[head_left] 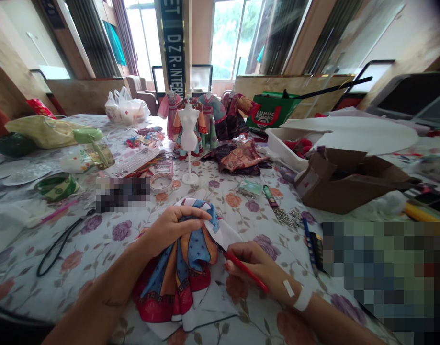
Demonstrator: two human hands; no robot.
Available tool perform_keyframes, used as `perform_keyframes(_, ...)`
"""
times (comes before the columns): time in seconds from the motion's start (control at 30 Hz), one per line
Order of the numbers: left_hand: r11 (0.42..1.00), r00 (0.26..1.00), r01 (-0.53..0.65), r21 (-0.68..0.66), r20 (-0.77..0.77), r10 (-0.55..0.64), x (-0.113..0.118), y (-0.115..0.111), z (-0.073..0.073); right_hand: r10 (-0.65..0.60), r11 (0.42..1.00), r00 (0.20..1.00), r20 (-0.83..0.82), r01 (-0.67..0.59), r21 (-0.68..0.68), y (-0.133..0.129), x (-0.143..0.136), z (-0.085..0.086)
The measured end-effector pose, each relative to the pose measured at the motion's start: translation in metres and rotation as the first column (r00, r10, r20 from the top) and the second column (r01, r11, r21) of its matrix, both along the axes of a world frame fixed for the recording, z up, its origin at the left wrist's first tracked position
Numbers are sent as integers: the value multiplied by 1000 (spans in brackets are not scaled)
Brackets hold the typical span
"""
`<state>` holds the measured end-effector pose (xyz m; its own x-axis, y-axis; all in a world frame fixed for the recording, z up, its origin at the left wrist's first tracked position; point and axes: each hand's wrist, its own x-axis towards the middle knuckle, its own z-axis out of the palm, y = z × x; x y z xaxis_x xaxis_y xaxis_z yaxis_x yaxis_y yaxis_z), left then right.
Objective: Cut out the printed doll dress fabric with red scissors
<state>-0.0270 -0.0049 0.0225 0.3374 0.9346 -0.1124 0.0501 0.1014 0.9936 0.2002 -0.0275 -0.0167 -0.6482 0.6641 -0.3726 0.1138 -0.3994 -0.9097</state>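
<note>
My left hand [180, 220] lies over the upper part of a printed cloth [182, 268], its fingers closed on the fabric. The cloth is gathered into folds, with blue, orange and red panels and white edges spreading toward me. At the right side of the folds, my right hand [246, 263] grips red-handled scissors [248, 274]. Their dark blades point up and left against the white part of the cloth. Whether the blades are apart cannot be made out. Beyond my hands, a small white dress form [188, 129] stands bare on its stand.
Small dressed forms, one in a pink robe [169, 112], stand behind. A cardboard box [338, 182] and white tray [287, 148] are at right, near metal bits [287, 216] and a blue pen [308, 242]. At left lie green tape [58, 186] and a bottle [95, 148].
</note>
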Motion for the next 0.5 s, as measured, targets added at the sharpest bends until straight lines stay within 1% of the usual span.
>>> perform_keyframes(0.07, 998, 997, -9, 56, -71, 13, 0, 0, 2, 4, 1000, 1000, 7, -4, -2, 0, 0, 1)
perform_keyframes(0.13, 996, 995, 2, 87, -101, 7, -1, 0, 3, 4, 1000, 1000, 16, -4, 2, 0, -1, 2)
perform_keyframes(0.3, 997, 994, 58, 47, -101, -53, -5, 0, 1, 11, 1000, 1000, 0, -11, 29, -1, -1, 4)
perform_keyframes(0.5, 994, 992, 92, 61, -93, -86, -5, -2, 4, 11, 1000, 1000, 25, -11, 20, -2, -1, 10)
